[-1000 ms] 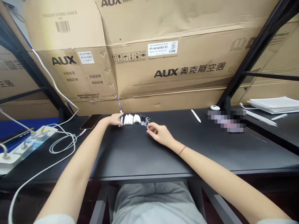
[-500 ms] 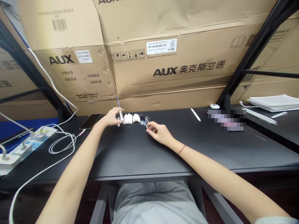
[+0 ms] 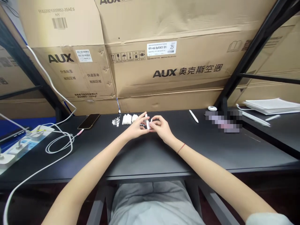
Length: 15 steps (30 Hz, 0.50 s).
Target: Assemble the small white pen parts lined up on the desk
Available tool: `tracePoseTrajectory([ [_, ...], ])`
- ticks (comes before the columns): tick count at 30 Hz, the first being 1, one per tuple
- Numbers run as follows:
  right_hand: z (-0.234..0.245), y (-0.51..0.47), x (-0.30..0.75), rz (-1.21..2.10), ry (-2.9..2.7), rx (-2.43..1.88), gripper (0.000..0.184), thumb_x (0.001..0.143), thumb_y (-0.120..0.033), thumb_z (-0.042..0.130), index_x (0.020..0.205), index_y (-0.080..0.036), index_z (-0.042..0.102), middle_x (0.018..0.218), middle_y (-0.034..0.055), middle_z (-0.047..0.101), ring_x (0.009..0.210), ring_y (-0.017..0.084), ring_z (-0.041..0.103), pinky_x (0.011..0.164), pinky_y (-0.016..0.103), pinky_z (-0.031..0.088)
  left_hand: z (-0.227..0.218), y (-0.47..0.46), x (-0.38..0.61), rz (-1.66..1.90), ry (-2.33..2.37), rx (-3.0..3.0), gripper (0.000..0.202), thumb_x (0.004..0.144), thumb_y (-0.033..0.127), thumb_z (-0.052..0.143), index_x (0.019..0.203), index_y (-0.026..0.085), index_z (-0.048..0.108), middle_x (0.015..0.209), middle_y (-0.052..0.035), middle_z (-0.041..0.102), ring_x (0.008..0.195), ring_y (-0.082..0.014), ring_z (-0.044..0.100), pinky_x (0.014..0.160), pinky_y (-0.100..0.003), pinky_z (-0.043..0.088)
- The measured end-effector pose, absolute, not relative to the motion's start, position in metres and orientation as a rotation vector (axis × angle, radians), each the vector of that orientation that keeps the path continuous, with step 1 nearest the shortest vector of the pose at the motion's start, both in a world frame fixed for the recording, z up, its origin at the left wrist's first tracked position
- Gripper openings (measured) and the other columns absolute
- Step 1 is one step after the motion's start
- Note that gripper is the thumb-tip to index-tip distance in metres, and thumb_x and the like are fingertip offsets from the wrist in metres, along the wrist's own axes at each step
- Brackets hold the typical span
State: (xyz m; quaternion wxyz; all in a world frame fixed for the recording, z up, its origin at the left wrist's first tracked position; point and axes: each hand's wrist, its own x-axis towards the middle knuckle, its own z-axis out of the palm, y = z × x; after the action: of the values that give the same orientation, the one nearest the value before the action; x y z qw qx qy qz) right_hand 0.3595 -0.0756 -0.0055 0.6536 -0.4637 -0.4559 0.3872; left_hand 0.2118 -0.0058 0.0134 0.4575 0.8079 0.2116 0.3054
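My left hand grips a slim white tube-like part, upright between thumb and fingers. Against its right side comes my right hand, pinching a small white piece that fingers partly hide. Whether the two parts touch I cannot make out. Behind my left hand lies a row of white cylindrical parts, with a second white cluster beside it. Farther left is a loose heap of small whitish clip-like bits. My hands cover most of what lies to the right of the clusters.
A phone, a cable and a power strip occupy the left of the black desk. Rightward are a white pen, a small white oval object and stacked paper. Cardboard boxes stand behind.
My left hand has carried the white tube-like part rightward from beside the small bits to my right hand. The right hand has turned slightly and shifted up a little.
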Motion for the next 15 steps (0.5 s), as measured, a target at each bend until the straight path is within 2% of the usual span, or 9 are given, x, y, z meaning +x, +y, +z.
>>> tracePoseTrajectory([
  [4, -0.009, -0.075, 0.358, 0.834, -1.071, -1.066, 0.032, 0.064, -0.036, 0.070, 0.086, -0.022, 0.052, 0.065, -0.0040, 0.065, 0.061, 0.015, 0.065, 0.061, 0.032, 0.059, 0.001, -0.013, 0.216, 0.809, 0.630, 1.790, 0.058, 0.060, 0.022, 0.080, 0.115, 0.020, 0.063, 0.154, -0.0128, 0.020, 0.105, -0.0240, 0.058, 0.082, -0.039, 0.055],
  [8, -0.009, -0.076, 0.359, 0.771, -1.130, -1.086, 0.032, 0.067, -0.039, 0.069, 0.087, -0.022, 0.052, 0.067, -0.0028, 0.066, 0.057, 0.014, 0.065, 0.057, 0.030, 0.058, -0.003, -0.020, 0.221, 0.832, 0.691, 1.697, 0.050, 0.066, 0.029, 0.078, 0.113, 0.018, 0.065, 0.153, -0.0124, 0.024, 0.112, -0.0270, 0.057, 0.098, -0.044, 0.047],
  [11, -0.008, -0.075, 0.360, 0.740, -1.155, -1.094, 0.034, 0.068, -0.043, 0.068, 0.088, -0.022, 0.051, 0.069, -0.0017, 0.067, 0.060, 0.016, 0.067, 0.056, 0.029, 0.058, -0.005, -0.021, 0.223, 0.847, 0.673, 1.626, 0.044, 0.073, 0.029, 0.072, 0.115, 0.018, 0.064, 0.147, -0.0131, 0.038, 0.114, -0.0272, 0.057, 0.099, -0.043, 0.046],
  [15, -0.008, -0.075, 0.361, 0.667, -1.190, -1.103, 0.033, 0.070, -0.045, 0.067, 0.088, -0.022, 0.051, 0.071, -0.0002, 0.068, 0.066, 0.018, 0.069, 0.057, 0.030, 0.057, -0.008, -0.021, 0.225, 0.865, 0.680, 1.473, 0.046, 0.082, 0.019, 0.061, 0.127, 0.019, 0.053, 0.132, -0.0133, 0.055, 0.107, -0.0215, 0.062, 0.095, -0.040, 0.049],
])
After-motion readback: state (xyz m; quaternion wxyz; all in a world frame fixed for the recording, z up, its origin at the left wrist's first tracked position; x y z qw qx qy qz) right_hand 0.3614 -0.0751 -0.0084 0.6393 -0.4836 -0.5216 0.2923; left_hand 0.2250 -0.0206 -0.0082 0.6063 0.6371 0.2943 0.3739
